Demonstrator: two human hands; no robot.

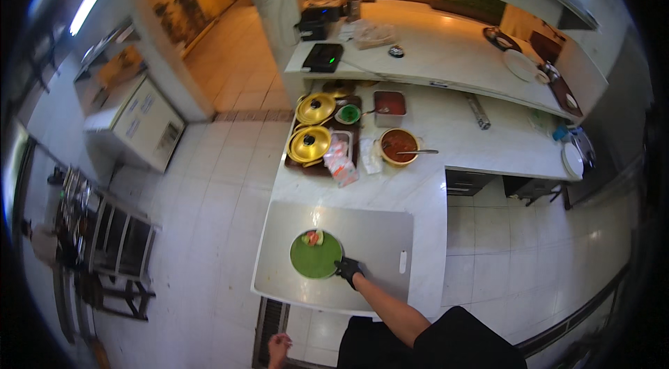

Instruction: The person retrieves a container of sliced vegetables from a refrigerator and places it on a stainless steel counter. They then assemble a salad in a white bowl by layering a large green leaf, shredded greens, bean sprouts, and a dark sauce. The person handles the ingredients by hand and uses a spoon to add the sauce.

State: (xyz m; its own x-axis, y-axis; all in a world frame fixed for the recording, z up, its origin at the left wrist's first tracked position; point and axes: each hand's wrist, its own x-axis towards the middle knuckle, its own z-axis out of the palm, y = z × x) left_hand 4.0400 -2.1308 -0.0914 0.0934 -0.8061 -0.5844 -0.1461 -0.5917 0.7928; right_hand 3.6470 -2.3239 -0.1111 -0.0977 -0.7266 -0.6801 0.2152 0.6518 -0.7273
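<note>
On the steel sheet (376, 236), the green-lined round plate (315, 261) is pinched at the rim by the gloved right hand (347, 270), left hand (279, 347) closure can't be told; garnish (313, 238) could be spilled by one-sided lifting.

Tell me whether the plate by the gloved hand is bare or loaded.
Lightly loaded: a green liner covers most of the plate, with some garnish near the far rim; the liner's middle is bare.
</note>
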